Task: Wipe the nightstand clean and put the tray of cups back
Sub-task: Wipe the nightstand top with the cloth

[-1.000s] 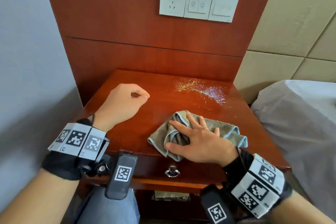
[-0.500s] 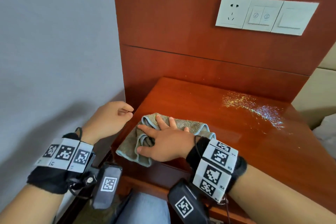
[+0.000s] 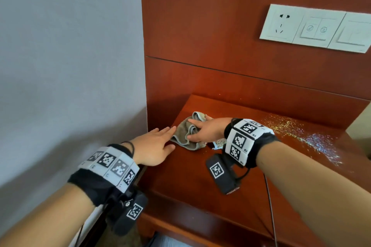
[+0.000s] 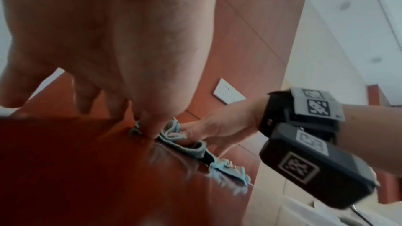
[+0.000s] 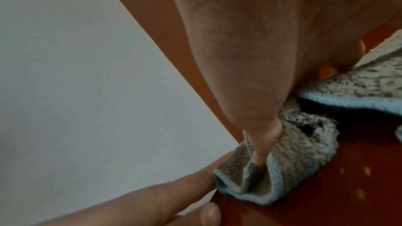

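The cloth (image 3: 187, 134) is a nubby grey-brown terry rag with a pale blue stitched hem, bunched into soft folds under the right hand (image 3: 207, 131) at the left edge of the nightstand (image 3: 200, 176). That hand lies palm down on it, fingers (image 3: 193, 121) nearly straight and a little spread, pressing the folds rather than gripping; in the right wrist view one fingertip sinks into a crease of the rag (image 5: 289, 164). The left hand (image 3: 154, 147) reaches in from the wall side, fingers straight and close together, their tips touching the hem just short of the right hand's fingertips. The nightstand top is smooth, glossy red-brown wood. Behind the right wrist, a scatter of glitter (image 3: 305, 136) sparkles across it. Beyond the fingers rises a matching wood panel (image 3: 210, 36) with a white socket plate (image 3: 315, 28); left of the left hand is a matte grey wall (image 3: 70, 56).
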A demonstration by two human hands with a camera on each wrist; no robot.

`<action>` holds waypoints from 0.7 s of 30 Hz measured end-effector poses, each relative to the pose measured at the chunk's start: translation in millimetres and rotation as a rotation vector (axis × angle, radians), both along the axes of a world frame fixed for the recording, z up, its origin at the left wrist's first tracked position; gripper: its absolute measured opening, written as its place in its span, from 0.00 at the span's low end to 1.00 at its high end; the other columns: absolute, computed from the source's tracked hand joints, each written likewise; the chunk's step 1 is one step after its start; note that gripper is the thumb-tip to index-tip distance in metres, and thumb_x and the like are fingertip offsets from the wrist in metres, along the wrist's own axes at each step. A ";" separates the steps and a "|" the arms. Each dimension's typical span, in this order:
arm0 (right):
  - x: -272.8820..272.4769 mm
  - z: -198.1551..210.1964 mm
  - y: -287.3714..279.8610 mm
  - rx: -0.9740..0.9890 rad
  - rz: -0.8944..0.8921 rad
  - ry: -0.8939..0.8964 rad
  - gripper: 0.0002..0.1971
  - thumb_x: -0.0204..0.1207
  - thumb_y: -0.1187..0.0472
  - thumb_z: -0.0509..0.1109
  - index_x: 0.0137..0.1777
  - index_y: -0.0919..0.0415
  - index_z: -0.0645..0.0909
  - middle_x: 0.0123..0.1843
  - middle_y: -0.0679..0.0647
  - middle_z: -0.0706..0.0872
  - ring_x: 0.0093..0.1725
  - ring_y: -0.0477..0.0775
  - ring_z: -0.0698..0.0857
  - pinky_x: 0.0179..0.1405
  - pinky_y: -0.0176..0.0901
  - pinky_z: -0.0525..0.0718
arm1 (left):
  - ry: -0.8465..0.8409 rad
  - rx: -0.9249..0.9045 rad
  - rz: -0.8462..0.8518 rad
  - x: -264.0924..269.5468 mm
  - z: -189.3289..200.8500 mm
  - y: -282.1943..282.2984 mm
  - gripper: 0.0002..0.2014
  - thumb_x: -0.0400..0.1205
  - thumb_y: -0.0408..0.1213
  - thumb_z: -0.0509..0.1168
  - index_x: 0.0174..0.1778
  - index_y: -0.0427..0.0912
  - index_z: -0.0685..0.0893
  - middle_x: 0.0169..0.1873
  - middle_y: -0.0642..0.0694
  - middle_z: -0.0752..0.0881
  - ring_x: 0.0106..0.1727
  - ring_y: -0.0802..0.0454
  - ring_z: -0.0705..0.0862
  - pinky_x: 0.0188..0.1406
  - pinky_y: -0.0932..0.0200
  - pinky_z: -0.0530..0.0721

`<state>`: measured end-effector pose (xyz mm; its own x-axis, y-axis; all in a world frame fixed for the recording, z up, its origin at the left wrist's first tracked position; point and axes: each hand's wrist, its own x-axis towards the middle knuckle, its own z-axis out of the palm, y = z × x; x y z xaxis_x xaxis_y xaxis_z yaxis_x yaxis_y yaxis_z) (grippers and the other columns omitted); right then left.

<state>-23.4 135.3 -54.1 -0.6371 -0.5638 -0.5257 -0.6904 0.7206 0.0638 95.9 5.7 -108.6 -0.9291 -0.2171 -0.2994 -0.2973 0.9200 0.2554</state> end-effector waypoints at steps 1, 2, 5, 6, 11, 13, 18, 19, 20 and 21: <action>-9.0 0.2 -0.6 -0.006 -0.020 0.000 0.38 0.81 0.32 0.52 0.85 0.38 0.38 0.88 0.57 0.41 0.87 0.57 0.43 0.82 0.56 0.49 | -0.027 -0.015 -0.005 -5.9 2.0 0.1 0.33 0.88 0.54 0.46 0.86 0.52 0.39 0.86 0.53 0.43 0.87 0.49 0.43 0.86 0.50 0.48; -17.5 0.1 -0.7 -0.015 -0.037 0.002 0.38 0.80 0.31 0.52 0.85 0.38 0.38 0.88 0.57 0.40 0.87 0.57 0.43 0.82 0.57 0.50 | -0.049 -0.028 -0.018 -11.4 4.0 0.6 0.34 0.88 0.56 0.47 0.86 0.51 0.38 0.86 0.53 0.41 0.87 0.48 0.40 0.86 0.48 0.48; -39.7 -3.9 -2.3 -0.051 -0.067 -0.003 0.39 0.80 0.31 0.53 0.85 0.37 0.39 0.88 0.55 0.43 0.87 0.55 0.42 0.82 0.58 0.49 | -0.115 -0.030 -0.085 -26.4 13.2 2.4 0.39 0.86 0.59 0.51 0.86 0.49 0.38 0.86 0.52 0.37 0.86 0.48 0.37 0.86 0.47 0.47; -45.4 -5.4 -3.2 -0.059 -0.066 -0.002 0.39 0.80 0.31 0.53 0.85 0.37 0.39 0.88 0.55 0.45 0.87 0.54 0.40 0.82 0.58 0.49 | -0.127 -0.027 -0.100 -31.7 18.1 3.6 0.41 0.85 0.60 0.53 0.86 0.49 0.38 0.86 0.52 0.38 0.86 0.48 0.37 0.86 0.47 0.48; -58.5 -6.2 -4.4 -0.103 -0.066 0.003 0.39 0.77 0.29 0.56 0.84 0.32 0.40 0.88 0.57 0.42 0.87 0.60 0.44 0.82 0.58 0.51 | -0.040 -0.017 -0.131 -72.9 38.6 9.2 0.49 0.81 0.59 0.63 0.86 0.44 0.37 0.86 0.47 0.41 0.87 0.48 0.42 0.86 0.51 0.50; -60.7 -4.7 0.8 -0.161 -0.050 -0.037 0.39 0.78 0.35 0.62 0.85 0.35 0.45 0.88 0.57 0.48 0.87 0.59 0.46 0.81 0.57 0.54 | -0.002 -0.010 -0.160 -90.4 40.4 14.2 0.49 0.80 0.56 0.65 0.86 0.41 0.40 0.87 0.44 0.44 0.87 0.46 0.46 0.85 0.51 0.52; -75.5 6.1 29.5 -0.407 -0.128 -0.089 0.38 0.76 0.52 0.72 0.84 0.39 0.58 0.74 0.52 0.77 0.70 0.56 0.76 0.59 0.43 0.75 | 0.102 0.079 -0.216 -125.2 39.6 12.7 0.54 0.73 0.47 0.76 0.87 0.49 0.46 0.83 0.48 0.64 0.80 0.45 0.69 0.76 0.51 0.71; -78.3 6.7 31.7 -0.411 -0.143 -0.087 0.40 0.77 0.52 0.71 0.85 0.40 0.54 0.71 0.51 0.77 0.67 0.56 0.78 0.55 0.41 0.75 | 0.075 0.065 -0.211 -130.2 40.9 9.9 0.57 0.72 0.46 0.77 0.87 0.50 0.42 0.82 0.47 0.66 0.79 0.45 0.71 0.75 0.52 0.73; -79.2 6.2 31.4 -0.395 -0.152 -0.084 0.43 0.78 0.51 0.71 0.86 0.40 0.49 0.69 0.52 0.78 0.64 0.57 0.78 0.50 0.40 0.75 | 0.051 0.047 -0.211 -134.8 42.2 7.8 0.60 0.71 0.46 0.78 0.86 0.50 0.38 0.80 0.45 0.70 0.76 0.44 0.73 0.73 0.52 0.75; -80.5 3.5 28.6 -0.364 -0.158 -0.082 0.45 0.78 0.49 0.70 0.86 0.40 0.42 0.67 0.53 0.78 0.61 0.57 0.79 0.48 0.39 0.76 | 0.036 0.027 -0.216 -139.1 43.0 6.0 0.62 0.70 0.46 0.78 0.86 0.49 0.35 0.77 0.44 0.74 0.74 0.45 0.76 0.71 0.52 0.77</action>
